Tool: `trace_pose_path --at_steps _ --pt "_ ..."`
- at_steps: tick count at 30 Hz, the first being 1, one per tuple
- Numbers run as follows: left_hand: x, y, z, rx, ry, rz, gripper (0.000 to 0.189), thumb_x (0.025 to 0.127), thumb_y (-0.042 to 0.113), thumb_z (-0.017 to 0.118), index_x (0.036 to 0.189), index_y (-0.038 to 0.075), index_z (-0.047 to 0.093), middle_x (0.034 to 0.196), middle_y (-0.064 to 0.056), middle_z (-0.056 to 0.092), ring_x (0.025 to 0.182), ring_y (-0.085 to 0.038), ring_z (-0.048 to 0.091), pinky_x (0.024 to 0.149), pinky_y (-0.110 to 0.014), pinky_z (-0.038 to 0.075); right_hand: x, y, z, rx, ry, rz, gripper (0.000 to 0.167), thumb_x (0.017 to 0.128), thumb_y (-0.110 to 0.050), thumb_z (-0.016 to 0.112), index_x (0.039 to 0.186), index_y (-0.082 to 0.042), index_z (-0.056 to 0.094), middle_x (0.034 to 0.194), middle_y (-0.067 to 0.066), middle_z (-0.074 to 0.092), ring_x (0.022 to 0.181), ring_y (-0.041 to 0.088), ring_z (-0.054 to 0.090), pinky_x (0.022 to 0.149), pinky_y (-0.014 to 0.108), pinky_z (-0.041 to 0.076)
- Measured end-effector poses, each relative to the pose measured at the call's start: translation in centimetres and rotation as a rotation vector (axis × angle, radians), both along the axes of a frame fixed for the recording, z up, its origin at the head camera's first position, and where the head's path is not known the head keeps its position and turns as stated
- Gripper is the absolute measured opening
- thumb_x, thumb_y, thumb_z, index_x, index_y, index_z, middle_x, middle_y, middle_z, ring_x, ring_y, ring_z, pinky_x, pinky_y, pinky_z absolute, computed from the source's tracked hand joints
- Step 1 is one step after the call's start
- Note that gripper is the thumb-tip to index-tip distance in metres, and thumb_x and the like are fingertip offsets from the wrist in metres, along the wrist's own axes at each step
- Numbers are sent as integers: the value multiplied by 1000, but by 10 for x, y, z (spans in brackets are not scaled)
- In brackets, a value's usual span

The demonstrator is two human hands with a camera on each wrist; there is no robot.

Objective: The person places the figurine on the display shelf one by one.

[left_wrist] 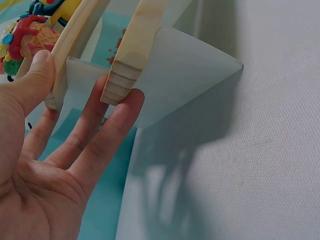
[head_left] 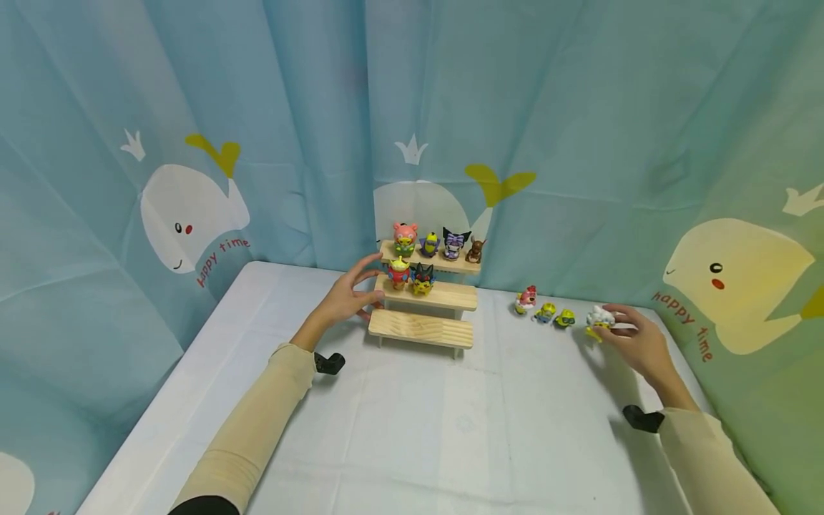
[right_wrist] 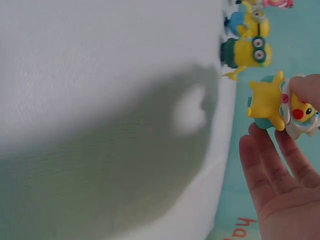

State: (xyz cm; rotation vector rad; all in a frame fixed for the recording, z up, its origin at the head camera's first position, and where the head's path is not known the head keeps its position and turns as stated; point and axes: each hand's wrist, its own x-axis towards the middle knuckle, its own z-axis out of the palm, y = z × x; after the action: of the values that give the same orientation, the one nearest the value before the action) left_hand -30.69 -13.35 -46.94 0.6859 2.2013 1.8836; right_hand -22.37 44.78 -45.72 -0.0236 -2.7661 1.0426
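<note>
My right hand pinches a yellow Pikachu figurine with a white fluffy hood between thumb and fingers, at the right of the table. My left hand holds the left end of a three-tier wooden display stand; its thumb presses the end of a board and its fingertips touch the boards' edges. On the middle tier are a figurine in red with a yellow top and a yellow figurine with a black hood. The bottom tier bears no figurine.
On the top tier stand a pink figurine, a yellow-and-purple one, a purple-and-black one and a brown one. Right of the stand are a red-and-pink figurine and two minion figurines. Curtains hang behind.
</note>
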Motion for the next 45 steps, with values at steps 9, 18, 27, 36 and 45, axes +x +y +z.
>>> trace_pose_path --at_steps 9,18,27,36,45 --pt "1 -1 1 -14 14 4 77 100 17 70 161 41 30 162 -16 37 100 -39 73 66 -65 58 12 -8 15 -115 130 54 54 94 -24 79 142 -8 59 112 -16 59 88 -13 61 68 12 55" --pt "2 -2 2 -7 20 2 75 101 17 68 161 41 29 162 -18 36 96 -39 74 66 -66 57 19 -24 24 -149 166 71 52 93 -16 80 140 -7 61 110 -21 61 88 -10 64 69 11 54" --pt "2 -1 1 -13 28 3 76 102 14 67 162 40 28 162 -21 35 100 -43 72 66 -67 57 17 -48 34 -155 197 121 50 91 -8 80 137 -2 61 110 -17 63 87 -8 66 70 10 54" --pt "0 -1 -1 -8 15 2 77 101 15 68 162 41 27 163 -21 34 98 -44 72 67 -70 55 16 -87 53 -164 194 167 49 92 -13 81 137 -9 63 115 -5 64 92 -3 67 72 12 55" --pt "0 0 -1 -6 3 8 77 100 16 70 161 41 29 164 -21 31 97 -36 74 66 -66 57 7 -122 63 -186 224 266 49 93 -7 78 139 -6 61 121 11 62 93 1 68 70 16 57"
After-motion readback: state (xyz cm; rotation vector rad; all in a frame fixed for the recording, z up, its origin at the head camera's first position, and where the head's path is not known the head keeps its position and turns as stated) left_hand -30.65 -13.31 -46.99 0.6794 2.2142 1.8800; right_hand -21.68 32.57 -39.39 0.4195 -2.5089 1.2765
